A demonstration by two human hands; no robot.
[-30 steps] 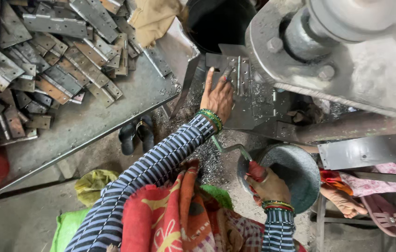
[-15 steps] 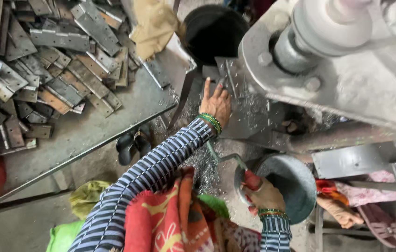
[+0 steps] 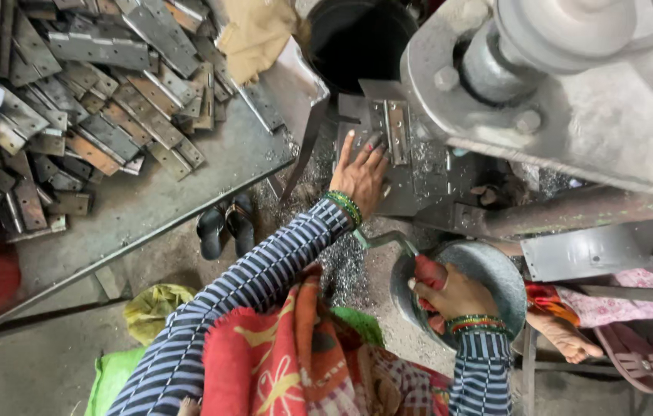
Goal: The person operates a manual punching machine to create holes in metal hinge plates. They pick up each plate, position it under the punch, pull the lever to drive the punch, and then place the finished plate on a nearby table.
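My left hand (image 3: 360, 174) lies flat, fingers spread, on the grey bed of the press machine (image 3: 573, 100). Its fingertips touch a small metal hinge (image 3: 396, 131) standing upright there. My right hand (image 3: 449, 293) is closed around a red-wrapped crank handle (image 3: 428, 271), whose green metal arm (image 3: 385, 238) runs up toward my left wrist. Under that hand sits a round grey metal pan (image 3: 496, 266). Both wrists wear green and red bangles over striped sleeves.
A grey table (image 3: 149, 200) at the left carries a heap of metal hinges (image 3: 57, 92). Black sandals (image 3: 222, 223) and metal shavings lie on the floor. A dark bucket (image 3: 357, 35) stands behind the machine. Another person's foot (image 3: 569, 335) and pink sandals (image 3: 642, 354) are at the right.
My left hand has stayed on the machine bed by the hinge. The right hand has kept its hold on the red handle. The view has shifted slightly.
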